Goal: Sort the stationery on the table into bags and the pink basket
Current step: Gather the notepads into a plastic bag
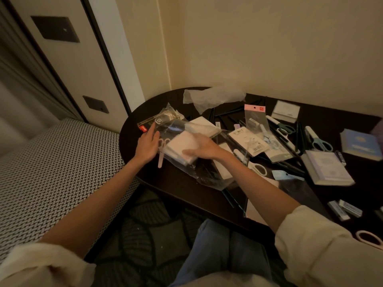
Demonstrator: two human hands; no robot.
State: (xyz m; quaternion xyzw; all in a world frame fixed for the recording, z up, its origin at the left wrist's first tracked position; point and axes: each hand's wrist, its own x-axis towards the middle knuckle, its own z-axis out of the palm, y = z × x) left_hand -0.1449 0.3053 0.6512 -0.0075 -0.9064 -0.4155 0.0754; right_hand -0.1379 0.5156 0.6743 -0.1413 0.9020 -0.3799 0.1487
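Lying between flat left hand (147, 145) and flat right hand (204, 147), a clear bag (186, 146) touches both.

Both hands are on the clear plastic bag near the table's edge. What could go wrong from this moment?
1. The filled clear plastic bag lies near the round dark table's edge; its lower end could slide off while the left hand and right hand only rest on it.
2. Thin dark pens beneath the bag already overhang that edge and may drop.
3. The pale pink scissors could pierce the thin plastic if pressed.
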